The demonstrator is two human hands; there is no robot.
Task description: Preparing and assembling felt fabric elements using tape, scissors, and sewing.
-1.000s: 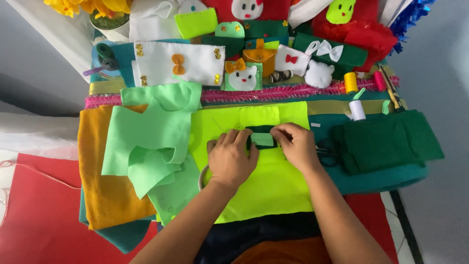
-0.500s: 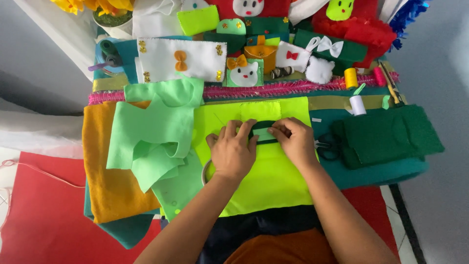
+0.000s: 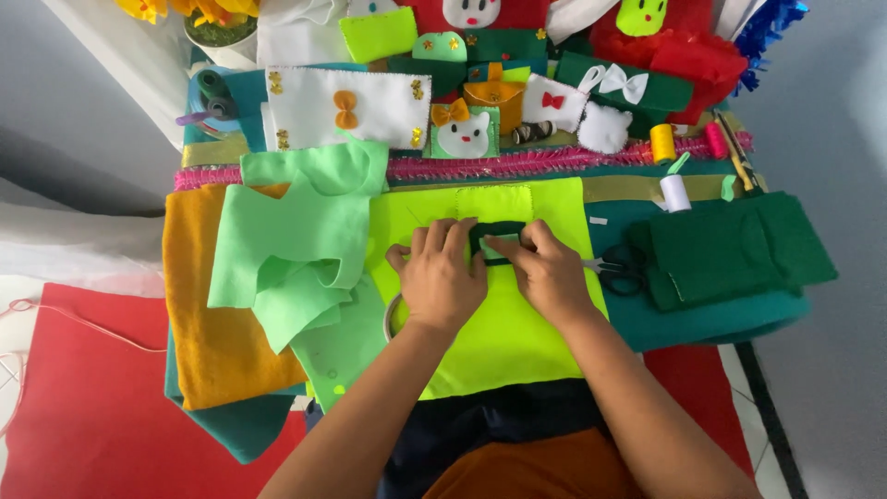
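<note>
At the 9 o'clock side lies an orange felt sheet (image 3: 208, 314), with pale green felt pieces (image 3: 296, 240) piled over its right edge. A neon yellow-green felt sheet (image 3: 504, 314) occupies the centre of the tabletop. The left hand (image 3: 442, 275) rests palm-down on this sheet, fingers bent and pressing the left end of a small dark green felt piece (image 3: 494, 242). The right hand (image 3: 547, 273) pinches the right end of the same piece (thumb and forefinger closed on it). The piece lies flat on the sheet, between both hands. At 3 o'clock, black-handled scissors (image 3: 621, 270) lie just beside the right hand, next to folded dark green felt (image 3: 739, 249). A white thread spool (image 3: 675, 192) stands at 2 o'clock.
</note>
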